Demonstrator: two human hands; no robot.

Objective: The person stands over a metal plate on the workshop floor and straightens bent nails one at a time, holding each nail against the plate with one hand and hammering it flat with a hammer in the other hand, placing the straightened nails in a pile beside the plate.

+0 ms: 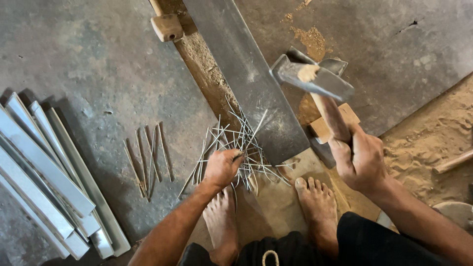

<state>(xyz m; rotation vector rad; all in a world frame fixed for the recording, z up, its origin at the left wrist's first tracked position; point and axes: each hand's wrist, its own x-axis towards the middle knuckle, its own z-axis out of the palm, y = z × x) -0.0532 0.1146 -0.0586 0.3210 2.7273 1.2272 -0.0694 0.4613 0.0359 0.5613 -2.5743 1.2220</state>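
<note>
**A:** Looking straight down here, where's the left hand (222, 167)?

**B:** Low in the middle, fist curled shut on the near edge of a heap of thin wire pieces (241, 148). The wires fan out every way from under its knuckles, some up onto the long dark steel plate (246, 74) just beyond it.

**A:** And the right hand (362, 162)?

**B:** Clenched around the wooden handle of a hammer (315, 81), raised to the right of the wire heap. The metal head sits up and away from the fist, above the plate's far edge, clear of the wires.

**A:** Anything beneath that hammer?

**B:** A small wooden block (322, 128) just under the handle, beside the plate. A second wooden block (167, 27) lies far beyond the left hand.

**A:** What's out to the left?

**B:** A short row of straight rods (148, 157) lying side by side left of the left hand, apart from the heap. Further left, a stack of pale metal strips (49, 187).

**A:** And close in?

**B:** Two bare feet, the left foot (221, 221) right below the left fist, the right foot (318, 207) between the two hands, toes near the wires
</note>
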